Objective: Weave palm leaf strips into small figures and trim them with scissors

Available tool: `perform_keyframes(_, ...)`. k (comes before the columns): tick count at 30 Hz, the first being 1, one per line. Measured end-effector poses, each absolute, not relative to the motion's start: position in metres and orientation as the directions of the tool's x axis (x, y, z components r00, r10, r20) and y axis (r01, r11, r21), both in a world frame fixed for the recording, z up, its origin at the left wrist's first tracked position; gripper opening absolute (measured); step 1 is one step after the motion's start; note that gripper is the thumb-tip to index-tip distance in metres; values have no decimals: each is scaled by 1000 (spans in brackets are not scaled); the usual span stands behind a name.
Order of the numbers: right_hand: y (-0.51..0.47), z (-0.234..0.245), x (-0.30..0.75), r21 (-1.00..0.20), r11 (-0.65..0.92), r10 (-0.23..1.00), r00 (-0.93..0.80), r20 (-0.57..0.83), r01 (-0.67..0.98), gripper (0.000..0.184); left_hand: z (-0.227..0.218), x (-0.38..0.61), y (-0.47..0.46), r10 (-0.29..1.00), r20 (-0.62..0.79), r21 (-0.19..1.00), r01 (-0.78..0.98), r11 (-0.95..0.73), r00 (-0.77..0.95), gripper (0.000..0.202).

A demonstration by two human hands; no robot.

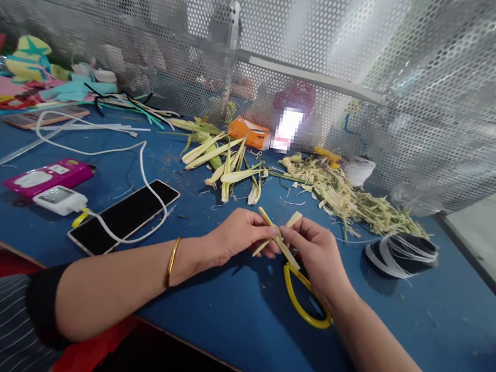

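My left hand [248, 235] and my right hand [311, 247] meet above the front of the blue table, fingertips almost touching. Between them, narrow pale-green husk strips [287, 252] cross one another in an X. Each hand pinches the strips between thumb and fingers. Just under my right hand lies a pair of scissors with a yellow handle [304, 308]; its blades are hidden by the hand. Beyond my hands, a loose bunch of longer corn husk pieces [232, 165] rests on the table. A heap of shredded husk scraps [347, 199] spreads to the right of it.
A black spool wound with white thread [401, 255] is at the right. On the left lie a phone [126, 218], a white cable [141, 165] and a magenta packet [53, 176]. An orange box [249, 132] stands before the perforated metal screen [296, 39].
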State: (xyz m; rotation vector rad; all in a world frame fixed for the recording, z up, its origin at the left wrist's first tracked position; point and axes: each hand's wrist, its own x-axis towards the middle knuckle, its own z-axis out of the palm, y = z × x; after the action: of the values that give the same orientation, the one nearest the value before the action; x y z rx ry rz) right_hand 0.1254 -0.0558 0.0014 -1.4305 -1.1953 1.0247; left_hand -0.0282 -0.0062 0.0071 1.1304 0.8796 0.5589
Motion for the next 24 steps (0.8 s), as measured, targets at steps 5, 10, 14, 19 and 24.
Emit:
perform_keyframes(5,-55,0,127,-984,-9,981,193,26,178,29,11,-29,-8,807,-274,960,100,261,523,24)
perform_keyframes(10,-55,2,132,-797,232,891,206,404,558,29,8,-28,-10,800,-216,975,159,153,559,15)
perform_keyframes(14,-60,5,128,-693,296,917,7,398,658,14,1,-29,-11,770,-157,982,182,54,618,14)
perform_keyframes(19,-64,4,122,-738,239,921,92,377,631,19,3,-33,-11,753,-86,972,220,-79,653,17)
perform_keyframes(24,-61,1,125,-739,249,920,85,382,625,18,5,-34,-13,726,-75,973,210,-97,683,20)
